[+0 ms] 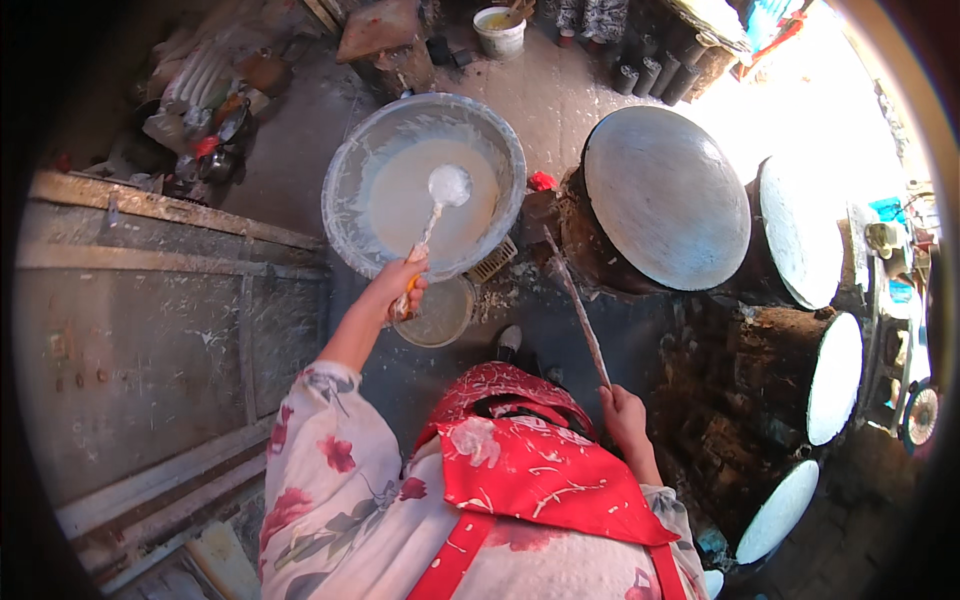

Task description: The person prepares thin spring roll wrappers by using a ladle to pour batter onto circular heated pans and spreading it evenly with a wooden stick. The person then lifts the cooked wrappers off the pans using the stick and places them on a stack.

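My left hand (pixel 397 291) is closed round the handle of a ladle (pixel 450 186). The ladle's pale, coated bowl is over the whitish batter (pixel 400 190) inside a big, batter-smeared basin (pixel 340 165); whether it touches the batter I cannot tell. My right hand (pixel 625 415) grips the lower end of a long thin wooden stick (pixel 577 305), its far tip pointing up and left, between the basin and a large round griddle (pixel 667 195). The griddle's flat grey surface looks bare.
More round plates on drum-like stoves (pixel 800 232) curve down the right side. Beneath the basin's near edge are a round lid-like container (pixel 437 312) and a crate (pixel 492 262). A white bucket (pixel 499 34) stands at the back. A wood-framed panel (pixel 150 330) borders the left.
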A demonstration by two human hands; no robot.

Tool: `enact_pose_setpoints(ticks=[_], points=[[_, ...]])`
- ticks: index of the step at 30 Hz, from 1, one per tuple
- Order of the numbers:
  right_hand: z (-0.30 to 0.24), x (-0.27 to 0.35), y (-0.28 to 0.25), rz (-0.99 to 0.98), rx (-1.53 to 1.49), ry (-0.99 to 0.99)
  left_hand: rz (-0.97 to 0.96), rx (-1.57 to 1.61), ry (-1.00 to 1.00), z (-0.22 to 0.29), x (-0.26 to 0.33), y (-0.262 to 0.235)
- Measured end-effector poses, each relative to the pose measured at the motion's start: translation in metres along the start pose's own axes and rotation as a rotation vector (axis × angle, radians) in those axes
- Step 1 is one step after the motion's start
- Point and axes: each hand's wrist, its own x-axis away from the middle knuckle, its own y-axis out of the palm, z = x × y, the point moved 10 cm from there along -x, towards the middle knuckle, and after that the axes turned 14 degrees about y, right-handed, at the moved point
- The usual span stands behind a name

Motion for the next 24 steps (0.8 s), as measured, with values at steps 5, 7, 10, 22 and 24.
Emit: enact_pose_setpoints(ticks=[5, 7, 10, 22, 24], points=[[-0.012, -0.007, -0.013, 0.069, 0.113, -0.004, -0.017, -1.117, 0.342, 0.043, -0.15, -0.044], [-0.025, -0.005, -0.014, 0.099, 0.095, -0.007, 0.032, -1.563, 0.569, 0.056, -0.188, -0.047], [-0.038, -0.003, 0.0, 0.083, 0.084, 0.0, -0.197, -1.626, 0.453, 0.029, -0.21, -0.066], [-0.084, -0.019, 0.007, 0.082, -0.069, 0.051, -0.38, 1.188, -0.554, -0.05, -0.006, 0.023], [-0.084, -0.024, 0.003, 0.08, -0.13, 0.074, -0.471, 1.265, -0.446, -0.022, 0.019, 0.042]])
